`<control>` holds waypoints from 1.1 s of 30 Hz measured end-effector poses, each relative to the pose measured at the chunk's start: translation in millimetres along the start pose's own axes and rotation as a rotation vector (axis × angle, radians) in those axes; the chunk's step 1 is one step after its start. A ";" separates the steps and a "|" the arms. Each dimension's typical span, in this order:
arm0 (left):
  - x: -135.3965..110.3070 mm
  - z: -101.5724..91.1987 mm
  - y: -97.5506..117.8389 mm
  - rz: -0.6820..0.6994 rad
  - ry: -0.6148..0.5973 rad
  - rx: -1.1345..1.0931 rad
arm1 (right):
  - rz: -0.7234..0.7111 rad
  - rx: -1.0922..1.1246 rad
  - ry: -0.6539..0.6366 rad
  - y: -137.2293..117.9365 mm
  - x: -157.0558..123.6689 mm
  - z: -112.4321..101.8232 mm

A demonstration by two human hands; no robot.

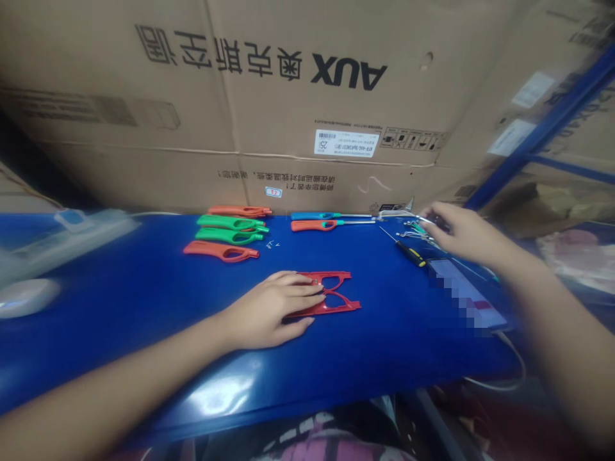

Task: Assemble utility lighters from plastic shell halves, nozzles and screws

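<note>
My left hand lies flat with fingers apart over two red lighter casing halves, side by side on the blue tabletop. Their trigger-loop ends stick out past my fingertips; the handle ends are covered. At the back right, my right hand has its fingers drawn together beside a cluster of thin metal rods and pale green wired parts. Whatever is between those fingers is too small and blurred to name. A yellow-and-black screwdriver lies just left of that hand, and a phone below it.
Orange casings and green casings lie in a group at back left. Blue and orange long-necked lighters lie by the large cardboard box. A white cable hangs over the right edge. A white rounded object sits far left.
</note>
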State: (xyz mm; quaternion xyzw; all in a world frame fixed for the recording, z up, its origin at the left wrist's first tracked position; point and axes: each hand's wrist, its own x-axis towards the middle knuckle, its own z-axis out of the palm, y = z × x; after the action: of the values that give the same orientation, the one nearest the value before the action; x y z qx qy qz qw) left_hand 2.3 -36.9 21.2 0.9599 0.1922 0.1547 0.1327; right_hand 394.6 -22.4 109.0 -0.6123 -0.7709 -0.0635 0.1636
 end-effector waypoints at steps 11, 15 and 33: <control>-1.5 0.9 3.3 -0.031 0.492 -0.015 | -0.254 0.548 -0.187 -104.8 -12.8 42.3; -0.7 3.2 3.4 -0.085 0.617 0.080 | -0.249 0.704 -0.315 -109.5 -18.9 58.0; 0.0 4.8 -0.7 -0.019 0.437 -0.020 | -0.252 0.796 -0.379 -101.1 -22.3 58.4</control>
State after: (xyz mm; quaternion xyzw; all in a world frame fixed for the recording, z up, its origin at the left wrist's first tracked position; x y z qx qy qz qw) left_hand 3.7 -37.2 16.6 0.9003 0.2238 0.3599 0.0988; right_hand 291.2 -50.1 57.2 -0.4041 -0.8200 0.3315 0.2333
